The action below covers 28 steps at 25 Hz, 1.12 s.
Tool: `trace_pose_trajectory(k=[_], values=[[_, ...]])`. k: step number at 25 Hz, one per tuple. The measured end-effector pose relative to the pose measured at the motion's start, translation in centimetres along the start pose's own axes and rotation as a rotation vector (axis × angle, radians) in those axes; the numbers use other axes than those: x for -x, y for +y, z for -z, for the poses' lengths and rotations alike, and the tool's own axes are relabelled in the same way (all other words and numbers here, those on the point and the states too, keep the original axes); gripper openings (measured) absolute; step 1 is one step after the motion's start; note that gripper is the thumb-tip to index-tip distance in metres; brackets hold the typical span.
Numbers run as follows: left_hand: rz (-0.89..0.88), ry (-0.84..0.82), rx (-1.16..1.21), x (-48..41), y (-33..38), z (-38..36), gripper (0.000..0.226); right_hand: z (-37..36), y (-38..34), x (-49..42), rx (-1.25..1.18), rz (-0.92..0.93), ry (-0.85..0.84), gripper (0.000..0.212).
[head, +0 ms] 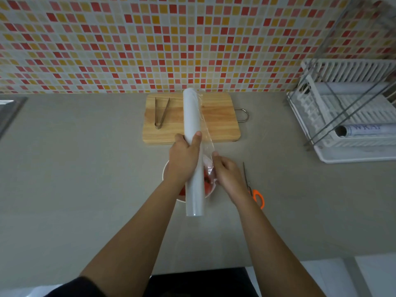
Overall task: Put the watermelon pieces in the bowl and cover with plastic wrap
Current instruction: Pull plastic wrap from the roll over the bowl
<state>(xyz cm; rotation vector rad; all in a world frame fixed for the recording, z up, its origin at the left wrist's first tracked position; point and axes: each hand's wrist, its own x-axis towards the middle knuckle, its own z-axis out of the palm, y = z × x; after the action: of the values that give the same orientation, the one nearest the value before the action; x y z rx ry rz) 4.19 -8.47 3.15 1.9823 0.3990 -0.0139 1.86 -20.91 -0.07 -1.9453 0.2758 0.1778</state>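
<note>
My left hand (184,155) grips a long white roll of plastic wrap (192,116) and holds it lengthwise above the bowl. A clear film edge (206,133) peels off the roll's right side, and my right hand (227,174) pinches its loose end. Under both hands sits a white bowl (166,172) with red watermelon pieces (207,185), mostly hidden by the roll and my hands.
A wooden cutting board (218,123) lies behind the bowl with metal tongs (161,113) on it. Orange-handled scissors (255,189) lie right of the bowl. A white dish rack (347,116) with another wrap roll stands at the right. A sink edge (10,112) shows at far left.
</note>
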Motion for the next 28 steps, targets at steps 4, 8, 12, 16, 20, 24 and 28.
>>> trace_pose_trajectory(k=[4,8,12,16,20,24,28], values=[[-0.082,0.041,-0.08,0.6,0.7,-1.0,0.043,0.0,1.6,0.6,-0.027,0.11,0.218,0.042],[-0.084,0.071,-0.168,1.0,0.7,-1.4,0.043,-1.1,3.5,1.1,0.002,0.075,0.26,0.04],[-0.101,0.052,-0.208,1.1,0.2,-1.3,0.043,-1.8,4.7,1.0,-0.074,-0.018,0.192,0.043],[-0.185,0.097,-0.263,1.3,-0.2,-1.4,0.041,-2.1,5.4,0.3,-0.223,-0.138,0.111,0.037],[-0.214,0.183,-0.293,1.8,-0.4,-2.0,0.046,-1.6,5.8,-1.2,-0.306,-0.339,0.151,0.04],[-0.186,0.188,-0.282,2.2,-0.5,-2.3,0.048,1.0,1.0,-5.8,-0.297,-0.18,0.14,0.046],[-0.175,0.194,-0.299,2.6,-0.3,-2.6,0.051,2.3,-4.9,-10.6,-0.285,-0.144,-0.03,0.053]])
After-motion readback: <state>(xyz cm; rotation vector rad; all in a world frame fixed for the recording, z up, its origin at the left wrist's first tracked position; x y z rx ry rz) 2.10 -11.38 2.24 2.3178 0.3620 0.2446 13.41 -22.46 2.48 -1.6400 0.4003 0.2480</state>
